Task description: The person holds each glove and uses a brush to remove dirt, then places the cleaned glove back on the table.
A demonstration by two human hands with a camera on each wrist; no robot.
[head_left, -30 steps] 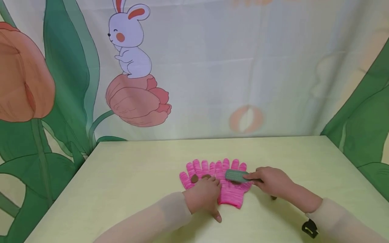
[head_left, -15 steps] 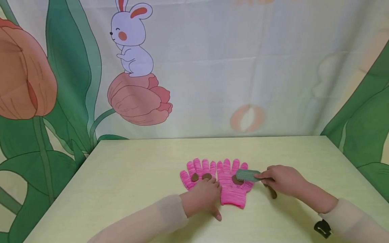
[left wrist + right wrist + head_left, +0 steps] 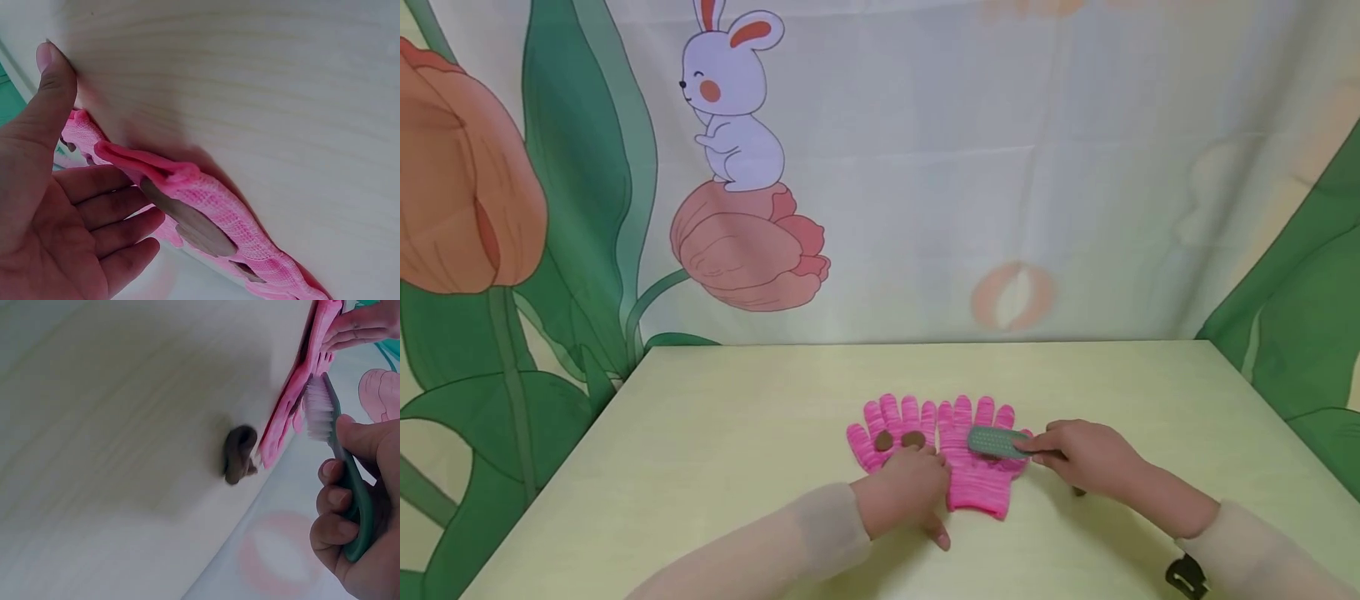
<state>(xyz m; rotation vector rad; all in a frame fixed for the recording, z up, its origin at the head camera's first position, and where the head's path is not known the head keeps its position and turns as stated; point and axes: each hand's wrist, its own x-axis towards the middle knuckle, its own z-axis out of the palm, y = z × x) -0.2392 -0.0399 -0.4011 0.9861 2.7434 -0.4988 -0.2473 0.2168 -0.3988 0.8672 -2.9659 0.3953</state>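
- Pale printed backdrop cloth [image 3: 887, 208], beyond both sets of fingers: no change except a slight shift of the head view.
- Pale, faintly wood-grained bench [image 3: 760, 417], below all fingers: carries the lot.
- Pink streaked knit gloves, a pair, side by side, finger ends pointing away. First glove [image 3: 898, 425] under the left fingers; second glove [image 3: 977, 482] between the two hands, beneath the brush. Neither has visibly slid.
- Right hand [image 3: 1093, 454]: fingers curled round the brush handle, thumb along its neck. Half a second ago it sat farther out; now back inward, toward the left hand.
- Left hand [image 3: 913, 483]: fingers nearly straight, close together, thumb spread wide; rests at the first glove, no grip showing. Same spot throughout. Probably steadying it.
- Grey-green oblong plastic brush [image 3: 996, 442] with pale bristles, just ahead of the right fingertips: head has swung back over the second glove's patch, which lay more exposed half a second ago. Reads as a to-and-fro stroke, so brushing looks under way. Bristle contact: can't tell.
- Flat brown patches: two [image 3: 883, 441] [image 3: 913, 439] just beyond the left fingers, look untouched; third [image 3: 991, 457] mostly hidden below the brush head. No sign of it lifting off.
- Dark brown curled lump [image 3: 239, 453], on the bench near the right fingers, beside the second glove.
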